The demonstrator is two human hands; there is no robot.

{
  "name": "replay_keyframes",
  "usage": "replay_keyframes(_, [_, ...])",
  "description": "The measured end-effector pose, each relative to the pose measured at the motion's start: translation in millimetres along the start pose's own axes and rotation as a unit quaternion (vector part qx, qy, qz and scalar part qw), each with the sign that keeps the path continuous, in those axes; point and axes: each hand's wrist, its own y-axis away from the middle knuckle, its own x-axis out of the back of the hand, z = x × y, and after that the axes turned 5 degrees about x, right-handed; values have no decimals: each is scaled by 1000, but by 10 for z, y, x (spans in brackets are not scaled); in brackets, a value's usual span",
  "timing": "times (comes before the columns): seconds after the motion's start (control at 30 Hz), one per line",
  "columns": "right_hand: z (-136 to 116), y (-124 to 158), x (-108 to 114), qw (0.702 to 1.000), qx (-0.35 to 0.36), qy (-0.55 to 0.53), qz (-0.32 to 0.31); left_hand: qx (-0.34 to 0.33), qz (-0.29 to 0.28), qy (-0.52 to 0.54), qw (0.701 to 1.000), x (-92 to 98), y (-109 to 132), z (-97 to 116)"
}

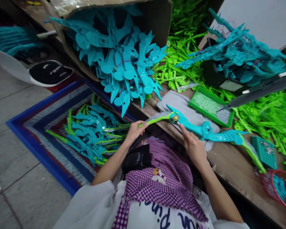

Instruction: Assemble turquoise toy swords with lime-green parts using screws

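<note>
A long teal plastic toy piece (205, 130) with green blades at both ends lies along the front edge of the wooden table (231, 165), over a grey cloth (181, 105). My left hand (134, 130) is closed on the green blade (157, 119) at its left end. My right hand (193, 143) pinches at the round gold joint (174, 118) where blade meets teal body; what the fingertips hold is too small to make out.
A tipped cardboard box (157, 19) spills teal parts (126, 63). Loose green parts (181, 63) cover the table behind. A green tray of small studs (211, 106), a teal tray (264, 151) and a red basket (280, 187) stand right. Finished pieces (90, 136) lie on a striped mat below.
</note>
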Motion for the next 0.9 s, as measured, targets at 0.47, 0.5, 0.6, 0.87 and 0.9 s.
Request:
replay_keyframes(0.47, [-336, -220, 36, 998, 51, -45, -3, -31, 25, -11, 999, -44, 11, -26])
replay_keyframes(0.5, [-344, -220, 46, 997, 55, -49, 4, -31, 24, -11, 999, -42, 11, -26])
replay_keyframes(0.6, [-405, -205, 39, 994, 70, -70, 44, -29, 16, -9, 999, -37, 6, -29])
replay_keyframes(0.87, [-357, -389, 128, 993, 95, -71, -5, -46, 26, -52, 997, -31, 71, 27])
replay_keyframes(0.9, [-281, -462, 193, 994, 75, -78, 18, -67, 37, -61, 995, -17, 118, 53])
